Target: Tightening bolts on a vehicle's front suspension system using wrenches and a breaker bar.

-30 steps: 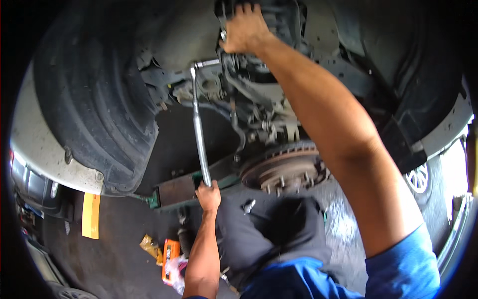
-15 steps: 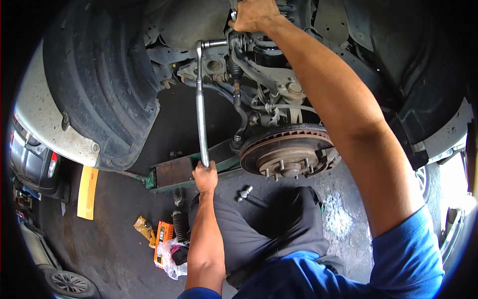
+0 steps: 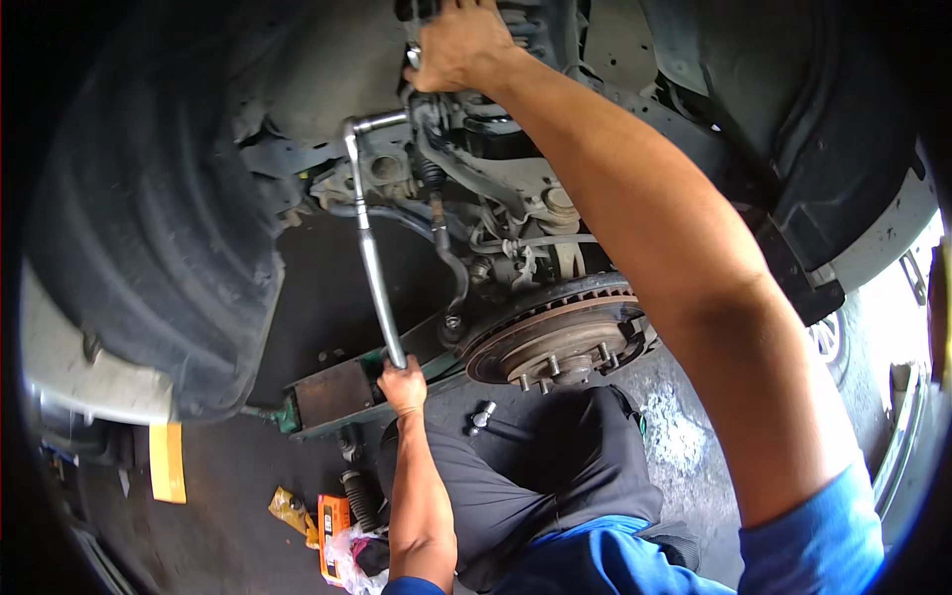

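Note:
My left hand [image 3: 403, 385] grips the lower end of a long silver ratchet handle [image 3: 369, 248], which rises to a socket extension [image 3: 379, 122] set into the suspension inside a car's wheel arch. My right hand [image 3: 458, 45] reaches high up and is closed on a part at the top of the strut; what it holds is hidden by the fingers. Below my right forearm sits the bare brake disc [image 3: 558, 337] with its wheel studs. My dark-trousered knee is under the disc.
The black wheel arch liner [image 3: 149, 248] curves on the left. A green floor jack [image 3: 332, 392] stands under the car. A loose socket [image 3: 482, 415], an orange box [image 3: 332, 535], a yellow item [image 3: 290, 511] and a plastic bag lie on the concrete floor.
The view has tilted slightly, so the ratchet and disc sit a little higher and more to the left. Both hands keep their grips; the handle's angle looks about the same.

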### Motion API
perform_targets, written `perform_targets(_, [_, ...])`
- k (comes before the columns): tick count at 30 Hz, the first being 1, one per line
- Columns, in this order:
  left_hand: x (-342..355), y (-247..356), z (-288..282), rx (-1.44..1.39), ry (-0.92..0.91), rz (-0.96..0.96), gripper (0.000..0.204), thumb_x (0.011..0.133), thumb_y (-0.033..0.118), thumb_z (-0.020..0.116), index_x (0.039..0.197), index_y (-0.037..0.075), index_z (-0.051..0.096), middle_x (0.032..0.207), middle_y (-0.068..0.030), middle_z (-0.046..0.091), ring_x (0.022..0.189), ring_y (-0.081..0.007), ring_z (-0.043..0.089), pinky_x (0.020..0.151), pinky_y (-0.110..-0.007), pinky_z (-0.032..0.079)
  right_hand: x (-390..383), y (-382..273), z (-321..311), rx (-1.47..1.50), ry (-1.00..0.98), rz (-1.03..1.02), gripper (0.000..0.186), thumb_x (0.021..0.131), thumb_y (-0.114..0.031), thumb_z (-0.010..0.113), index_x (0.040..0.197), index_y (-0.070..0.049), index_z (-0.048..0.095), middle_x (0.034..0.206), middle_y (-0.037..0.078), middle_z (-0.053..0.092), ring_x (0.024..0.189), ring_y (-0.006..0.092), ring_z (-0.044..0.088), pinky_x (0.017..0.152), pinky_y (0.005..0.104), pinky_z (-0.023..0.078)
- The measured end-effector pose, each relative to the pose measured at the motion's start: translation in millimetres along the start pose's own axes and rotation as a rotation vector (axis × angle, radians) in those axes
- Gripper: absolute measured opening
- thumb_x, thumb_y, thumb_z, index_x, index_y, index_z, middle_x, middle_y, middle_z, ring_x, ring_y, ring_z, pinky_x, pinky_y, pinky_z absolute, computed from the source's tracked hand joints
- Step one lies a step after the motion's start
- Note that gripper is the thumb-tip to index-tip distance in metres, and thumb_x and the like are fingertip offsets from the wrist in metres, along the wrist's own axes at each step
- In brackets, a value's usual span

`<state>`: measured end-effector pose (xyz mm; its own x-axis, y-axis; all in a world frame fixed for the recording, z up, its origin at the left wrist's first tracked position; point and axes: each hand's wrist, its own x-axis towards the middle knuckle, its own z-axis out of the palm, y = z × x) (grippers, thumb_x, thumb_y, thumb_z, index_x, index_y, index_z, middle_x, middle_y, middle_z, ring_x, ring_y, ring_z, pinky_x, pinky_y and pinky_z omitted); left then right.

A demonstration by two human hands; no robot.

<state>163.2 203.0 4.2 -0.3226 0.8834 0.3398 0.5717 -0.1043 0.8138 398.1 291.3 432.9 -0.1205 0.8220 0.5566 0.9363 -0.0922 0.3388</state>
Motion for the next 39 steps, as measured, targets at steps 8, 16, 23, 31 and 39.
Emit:
perform_targets(8, [-6.5,8.4,-4.6,0.038,-0.045,-0.039,0.03,0.081,0.026,0.065,0.078,-0.004,0.064,0.07,-0.0278,0.064,0.072,-0.0461,0.066,0.068,-0.052,0.052,5.5,7.0,-4.6,0.044,-0.007,-0.007,0.074,0.084,-0.053,0.057,0.136,0.0,0.056,0.151,0.03,0.037,0.143,0.0426,0.031,0.118,0.0538,0.02])
perform_targets(16, [-0.8,10.9,1.2,0.044,-0.04,-0.029,0.033,0.082,0.028,0.067,0.079,-0.004,0.064,0.069,-0.0296,0.064,0.072,-0.0475,0.066,0.065,-0.052,0.052,5.6,3.6,1.3,-0.039,-0.034,-0.014,0.076,0.085,-0.055,0.057,0.135,0.002,0.057,0.149,0.032,0.038,0.141,0.0446,0.033,0.118,0.0544,0.021])
perform_targets(23, [9.8,-10.4,16.6,-0.002,-0.015,-0.001,0.028,0.081,0.024,0.067,0.08,-0.005,0.065,0.063,-0.0272,0.062,0.065,-0.0458,0.066,0.063,-0.052,0.051,10.3,3.8,-9.0,-0.045,0.056,0.005,0.075,0.085,-0.053,0.055,0.134,0.004,0.057,0.148,0.034,0.038,0.14,0.0466,0.035,0.117,0.0554,0.023])
perform_targets(31, [14.9,-22.7,41.0,0.021,-0.043,-0.035,0.028,0.08,0.024,0.066,0.084,-0.004,0.065,0.075,-0.0287,0.066,0.077,-0.0483,0.066,0.068,-0.055,0.051,10.2,8.2,6.4,-0.062,0.008,0.005,0.074,0.084,-0.054,0.056,0.13,0.004,0.061,0.148,0.034,0.039,0.141,0.0462,0.034,0.117,0.0562,0.024])
perform_targets(39, [10.0,-18.9,27.4,0.086,-0.12,0.006,0.057,0.084,0.028,0.065,0.124,-0.011,0.057,0.088,-0.0325,0.067,0.087,-0.0457,0.068,0.074,-0.052,0.054,-2.1,1.6,10.3,-0.121,0.157,-0.002,0.064,0.082,-0.06,0.06,0.112,-0.006,0.074,0.131,0.024,0.055,0.126,0.0366,0.046,0.106,0.0533,0.032])
